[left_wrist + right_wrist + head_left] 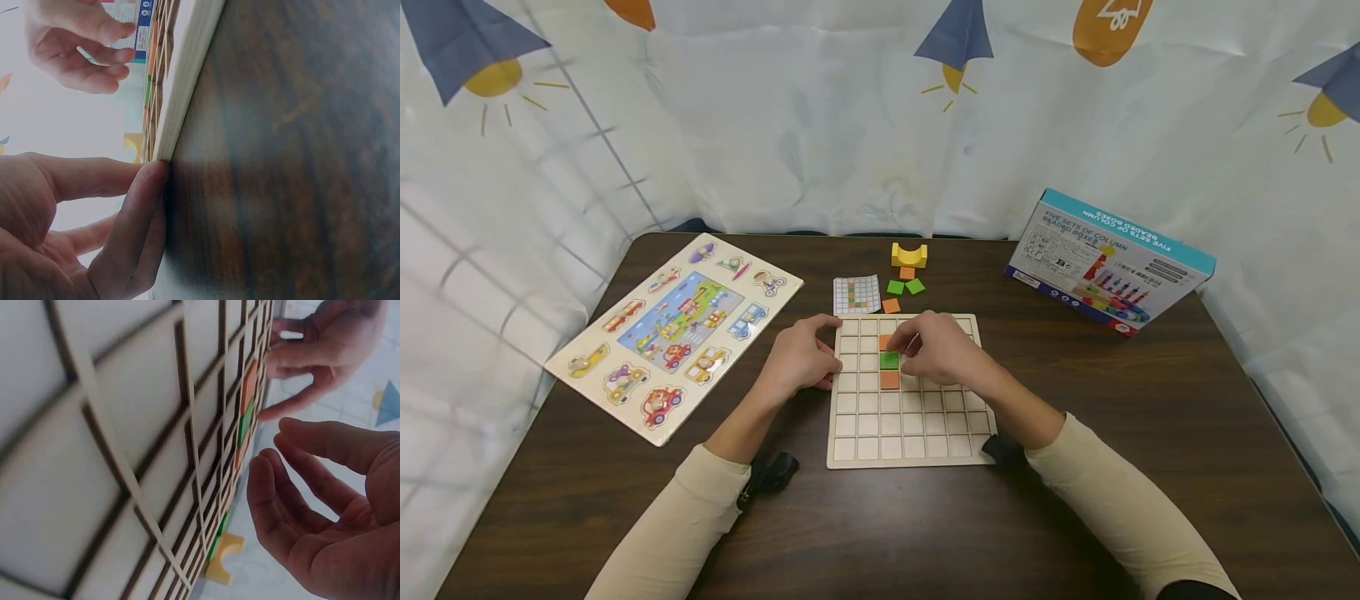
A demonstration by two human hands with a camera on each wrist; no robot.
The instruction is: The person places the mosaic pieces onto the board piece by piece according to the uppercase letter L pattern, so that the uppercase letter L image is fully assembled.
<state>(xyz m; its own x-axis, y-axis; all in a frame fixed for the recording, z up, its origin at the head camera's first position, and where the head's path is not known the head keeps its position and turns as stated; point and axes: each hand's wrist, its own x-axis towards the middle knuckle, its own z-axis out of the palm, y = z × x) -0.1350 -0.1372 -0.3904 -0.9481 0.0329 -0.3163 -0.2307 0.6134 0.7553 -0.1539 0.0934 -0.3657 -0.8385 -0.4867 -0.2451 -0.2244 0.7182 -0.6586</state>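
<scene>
A pale wooden grid board (867,448) lies on the table. Down one of its columns sit an orange tile (885,342), a green tile (889,361) and another orange tile (889,380). The left hand (801,358) touches the board's left edge near the far corner, thumb and forefinger spread along the rim. Over the board beside the tiles hovers the right hand (942,348). In the right wrist view its thumb and fingers (262,487) are loosely bent with a gap between them and nothing held. Beyond the board lies a printed pattern card (856,294).
Past the board are loose green tiles (896,287), orange tiles (891,306) and a yellow arch block (909,256). A picture puzzle board (681,333) lies on the left. At the back right stands a cardboard box (1108,262). A patterned curtain (820,125) hangs behind the table.
</scene>
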